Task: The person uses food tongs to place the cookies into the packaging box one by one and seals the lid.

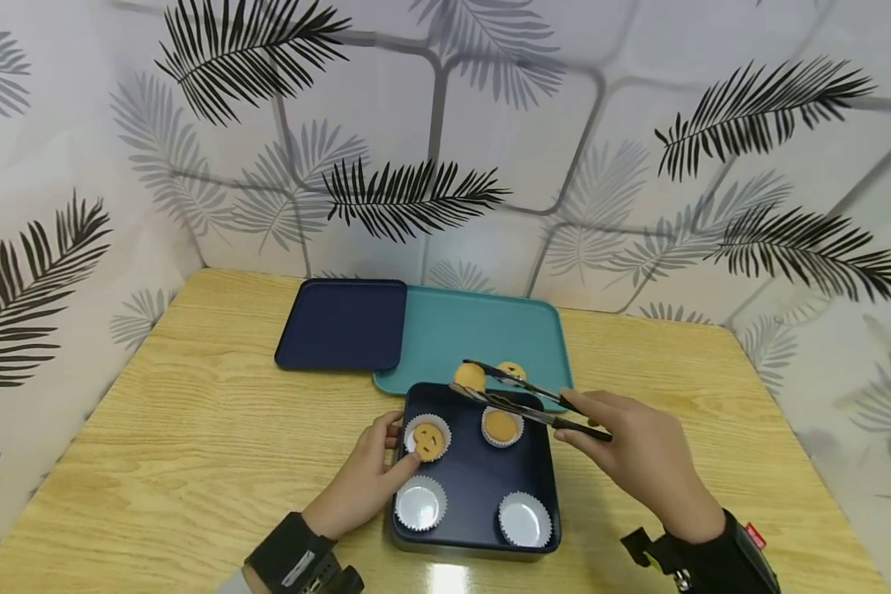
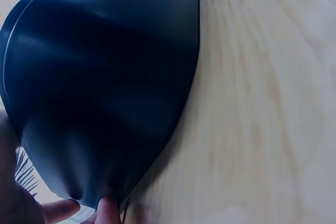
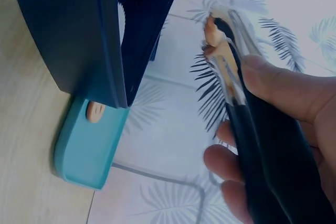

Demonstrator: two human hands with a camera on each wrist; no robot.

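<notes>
My right hand (image 1: 642,454) grips black-handled metal tongs (image 1: 520,404). A round golden cookie (image 1: 469,377) sits between the tong tips, over the far rim of a dark navy box (image 1: 475,487). My left hand (image 1: 367,474) holds the box's left wall, thumb over the rim and fingers along the outside. White paper cups stand in the box's corners. A cookie with a face (image 1: 428,442) lies in the far left cup, and a plain-looking cookie (image 1: 501,426) in the far right cup. The near left cup (image 1: 420,503) and near right cup (image 1: 525,520) show bare bottoms.
Behind the box lies a teal tray (image 1: 483,326) with another face cookie (image 1: 511,370) near its front edge, partly behind the tongs. A navy lid or tray (image 1: 345,323) overlaps the teal tray's left end. A leaf-patterned curtain (image 1: 490,140) closes off the table's back.
</notes>
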